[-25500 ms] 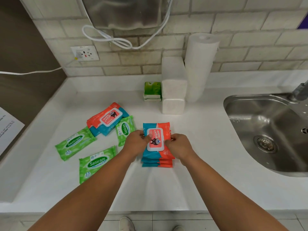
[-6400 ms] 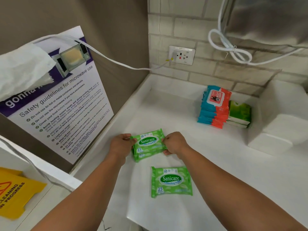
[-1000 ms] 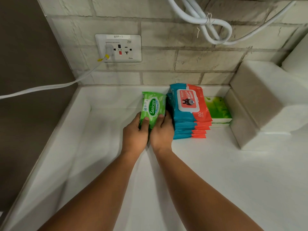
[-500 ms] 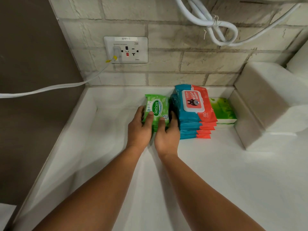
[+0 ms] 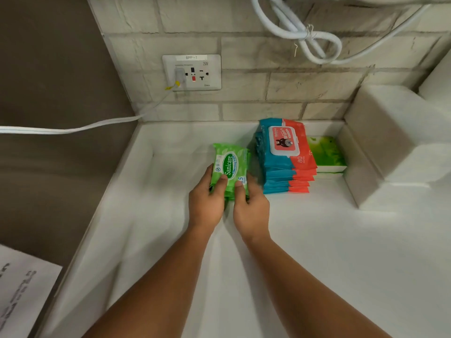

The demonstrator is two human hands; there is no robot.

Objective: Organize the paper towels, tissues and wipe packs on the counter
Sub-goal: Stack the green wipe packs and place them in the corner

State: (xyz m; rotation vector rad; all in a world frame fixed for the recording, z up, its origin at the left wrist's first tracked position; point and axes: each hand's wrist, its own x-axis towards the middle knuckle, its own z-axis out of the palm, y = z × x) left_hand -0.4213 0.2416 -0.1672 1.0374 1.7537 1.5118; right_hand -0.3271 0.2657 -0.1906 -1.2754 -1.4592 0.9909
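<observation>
A small stack of green Sanicare wipe packs (image 5: 229, 162) rests on the white counter (image 5: 317, 252), just left of a taller stack of blue-and-red wipe packs (image 5: 285, 157). My left hand (image 5: 206, 203) grips the green stack's near left side and my right hand (image 5: 251, 211) its near right side, thumbs on the top pack. Green tissue packs (image 5: 325, 152) lie right of the blue-and-red stack. White paper towel packs (image 5: 395, 137) stand at the far right.
A wall socket (image 5: 192, 71) with a plugged-in white cable (image 5: 73, 129) sits on the brick backsplash. Coiled white cable (image 5: 307, 37) hangs above. A brown side wall bounds the counter on the left, with a printed sheet (image 5: 22, 289) at the lower left.
Both hands have kept hold of the green stack beside the blue-and-red stack, drawing back slightly toward its near end. The camera view has shifted a little.
</observation>
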